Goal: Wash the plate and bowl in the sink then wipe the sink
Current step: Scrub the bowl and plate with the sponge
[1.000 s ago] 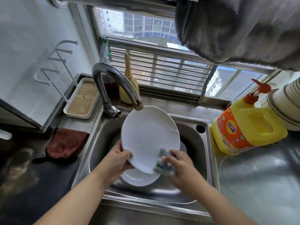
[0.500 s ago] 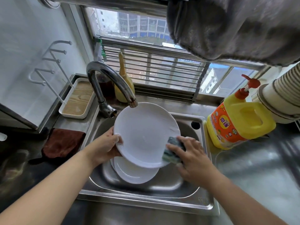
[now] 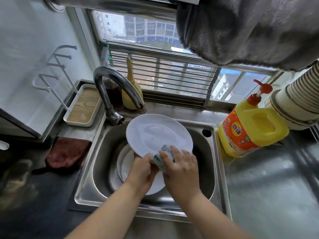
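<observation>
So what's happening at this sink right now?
A person is washing dishes. The left hand grips the near edge of a white plate, held tilted over the sink just below the faucet. The right hand presses a sponge against the plate's lower rim. Another white dish, likely the bowl, lies in the basin. No water can be seen running. A yellow soap bottle stands to the right.

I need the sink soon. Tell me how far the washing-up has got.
Nothing looks finished yet. In hand: the left hand holds the white plate tilted over the sink while the right hand presses a sponge to its near rim. No water shows at the tap. Left: a second white dish lying in the basin, rinsing, then wiping the sink; the brown cloth lies untouched on the counter.
</observation>
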### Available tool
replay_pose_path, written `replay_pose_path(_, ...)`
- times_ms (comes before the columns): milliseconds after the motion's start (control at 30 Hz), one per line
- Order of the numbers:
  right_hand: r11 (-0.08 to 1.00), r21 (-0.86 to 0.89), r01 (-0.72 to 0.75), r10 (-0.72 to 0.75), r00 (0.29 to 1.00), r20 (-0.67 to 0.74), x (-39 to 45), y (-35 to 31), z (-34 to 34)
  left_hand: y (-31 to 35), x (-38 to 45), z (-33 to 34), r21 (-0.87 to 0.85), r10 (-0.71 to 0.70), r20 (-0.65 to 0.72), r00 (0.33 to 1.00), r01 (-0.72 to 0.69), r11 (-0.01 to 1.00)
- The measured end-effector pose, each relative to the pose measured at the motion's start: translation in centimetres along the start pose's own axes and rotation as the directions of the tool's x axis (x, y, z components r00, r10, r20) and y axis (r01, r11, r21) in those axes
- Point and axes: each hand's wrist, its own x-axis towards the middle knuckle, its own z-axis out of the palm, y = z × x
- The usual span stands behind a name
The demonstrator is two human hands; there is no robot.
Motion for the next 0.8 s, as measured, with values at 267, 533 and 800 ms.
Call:
replay_pose_path(267,0.995,-0.088,0.055,-0.050,0.997,0.061,0.7,7.8,-1.3,3.9,-0.2,-2.6,0.203,-0.108,0.054,0.993,0.095,0.975)
replay_pose_path(533,0.939,-0.131,0.317,-0.326,0.944,-0.048,-0.1,5.5,-2.1,8.3,0.3,-4.7,0.348,-0.282,0.166,0.945,0.211,0.913)
replay_pose_path(800,0.984,-0.108,0.142,-0.145,0.989,-0.024,0.2,2.1,-0.4,1.7,-0.7,-0.2,0.093,-0.033,0.037,0.999,0.030,0.995)
